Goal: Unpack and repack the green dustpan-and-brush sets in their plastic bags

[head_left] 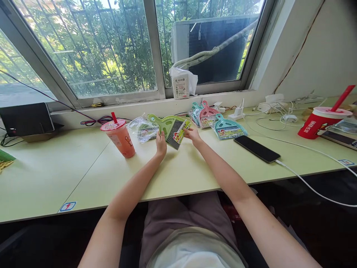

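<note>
- A green dustpan-and-brush set (pixel 166 125) is tilted over the pale table (pixel 178 173), held between both hands; whether its lower corner touches the tabletop is unclear.
- The left hand (pixel 161 144) grips its left edge; the right hand (pixel 194 135) pinches its right side, at the printed card (pixel 182 130).
- A firm left hold — with light right fingertips — should steady the set and spare the card creases.
- Clear plastic wrap (pixel 141 135) lies behind the left hand.
- The nearby orange drink (pixel 122 140) could tip; the left arm needs care.
</note>
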The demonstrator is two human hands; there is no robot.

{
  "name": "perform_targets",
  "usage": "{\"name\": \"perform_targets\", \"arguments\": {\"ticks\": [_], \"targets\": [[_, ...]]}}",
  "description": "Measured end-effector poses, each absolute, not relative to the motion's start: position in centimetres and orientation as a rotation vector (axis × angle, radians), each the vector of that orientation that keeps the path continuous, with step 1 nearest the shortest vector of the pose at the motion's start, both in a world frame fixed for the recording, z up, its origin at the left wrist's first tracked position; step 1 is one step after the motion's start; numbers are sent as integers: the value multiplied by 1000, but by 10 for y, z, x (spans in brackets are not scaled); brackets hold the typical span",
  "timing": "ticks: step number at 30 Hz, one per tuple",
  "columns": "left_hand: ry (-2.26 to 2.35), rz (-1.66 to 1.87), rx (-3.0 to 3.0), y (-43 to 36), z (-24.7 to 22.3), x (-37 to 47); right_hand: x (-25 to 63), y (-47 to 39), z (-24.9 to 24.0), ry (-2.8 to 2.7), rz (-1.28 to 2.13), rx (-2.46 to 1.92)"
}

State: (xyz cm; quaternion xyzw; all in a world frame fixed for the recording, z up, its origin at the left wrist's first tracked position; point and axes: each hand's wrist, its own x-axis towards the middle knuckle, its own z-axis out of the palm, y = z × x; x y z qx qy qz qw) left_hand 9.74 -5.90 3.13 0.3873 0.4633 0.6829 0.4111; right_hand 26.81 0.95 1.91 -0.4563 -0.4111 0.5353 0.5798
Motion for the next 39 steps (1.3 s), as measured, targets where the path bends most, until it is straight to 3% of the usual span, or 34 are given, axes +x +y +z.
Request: {"name": "perform_targets", "arguments": {"ticks": [5,10,15,19,25,29,33,36,39], "targets": [[1351,1968,1147,-60,33,86,301,9,16,-1124,540,-1521],[1412,2013,1236,-68,37,89,306,-5,31,-1329,54,-1412],[1344,1977,1419,-81,35,104,244,-32,43,-1739,228,-892],[1338,1982,1586,-87,32,108,212,-48,38,-1674,327,-888],[1278,1838,1715,-83,34,106,232,-32,43,-1537,516,-924],[1221,1749,1608,-70,36,100,250,-23,46,-1510,886,-783],[1401,1919,1300,-48,41,73,269,-25,56,-1510,1197,-643],[1491,1883,1219,-33,47,48,283,-27,73,-1537,1018,-774],[1645,1471,1415,-26,49,30,293,-29,87,-1740,546,-1275]]}}
